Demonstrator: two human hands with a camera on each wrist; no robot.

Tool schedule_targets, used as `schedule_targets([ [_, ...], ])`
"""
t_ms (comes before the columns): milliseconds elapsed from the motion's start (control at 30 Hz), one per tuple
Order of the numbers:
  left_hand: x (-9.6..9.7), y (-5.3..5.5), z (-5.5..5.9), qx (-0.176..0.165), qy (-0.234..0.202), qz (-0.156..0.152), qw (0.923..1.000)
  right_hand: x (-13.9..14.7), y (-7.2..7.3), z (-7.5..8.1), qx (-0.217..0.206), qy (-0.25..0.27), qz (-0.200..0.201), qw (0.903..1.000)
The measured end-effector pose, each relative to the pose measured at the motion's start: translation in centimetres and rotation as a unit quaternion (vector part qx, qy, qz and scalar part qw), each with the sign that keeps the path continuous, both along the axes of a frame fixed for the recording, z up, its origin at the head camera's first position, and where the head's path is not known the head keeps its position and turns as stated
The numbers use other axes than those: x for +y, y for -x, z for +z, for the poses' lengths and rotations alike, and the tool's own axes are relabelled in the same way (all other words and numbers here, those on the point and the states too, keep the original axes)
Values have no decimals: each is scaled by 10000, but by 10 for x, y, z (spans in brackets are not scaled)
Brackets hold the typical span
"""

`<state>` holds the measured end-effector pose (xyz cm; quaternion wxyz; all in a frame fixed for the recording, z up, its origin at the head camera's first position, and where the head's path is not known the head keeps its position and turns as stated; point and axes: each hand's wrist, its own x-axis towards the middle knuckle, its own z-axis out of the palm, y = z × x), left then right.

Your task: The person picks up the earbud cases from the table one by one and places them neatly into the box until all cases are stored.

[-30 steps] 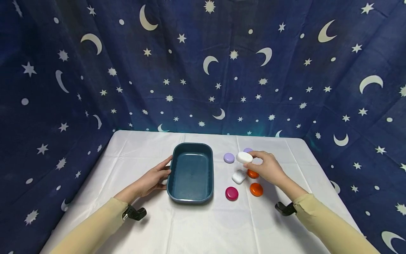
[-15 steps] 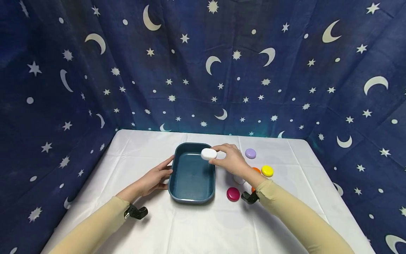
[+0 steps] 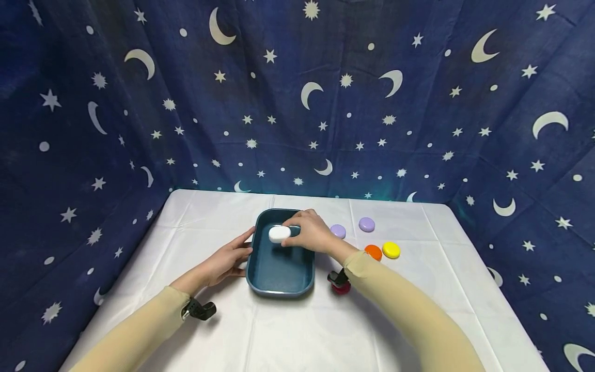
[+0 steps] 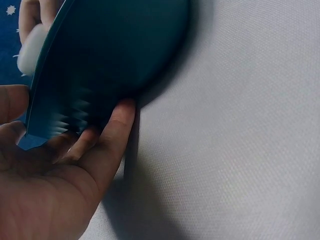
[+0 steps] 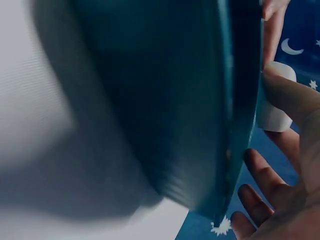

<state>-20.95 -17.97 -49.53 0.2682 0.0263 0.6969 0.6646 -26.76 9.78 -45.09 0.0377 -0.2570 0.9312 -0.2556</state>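
My right hand (image 3: 310, 233) pinches a smooth white oval piece (image 3: 279, 234) between thumb and fingers, over the upper part of a dark teal rectangular dish (image 3: 280, 294). In the right wrist view, the white piece (image 5: 276, 117) shows beyond the dish's rim, and the other fingers spread loosely. My left hand (image 3: 228, 261) rests against the dish's left outer wall, its fingers extended. The left wrist view has its fingertips on the side of the dish (image 4: 135, 30), with one digit at the rim.
Right of the dish lie lilac discs (image 3: 366, 225), an orange disc (image 3: 373, 252) and a yellow disc (image 3: 391, 250). A magenta disc (image 3: 341, 289) is partly covered by the right wrist's camera. A white cloth covers the table (image 3: 209, 217); a starry curtain (image 3: 279, 103) stands behind.
My right hand has carried the white piece leftward from above the discs to over the dish. The yellow disc has come into view. My left hand stays at the dish's side.
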Motion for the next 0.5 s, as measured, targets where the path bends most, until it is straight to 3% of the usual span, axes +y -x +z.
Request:
schedule_targets([
  [233, 0, 1, -1, -31, -40, -41, 10000, -19, 3, -8, 620, -1249, 351, 9896],
  [500, -2, 1, -2, -50, -83, -122, 9999, -34, 1, -11, 968, -1871, 409, 9767],
])
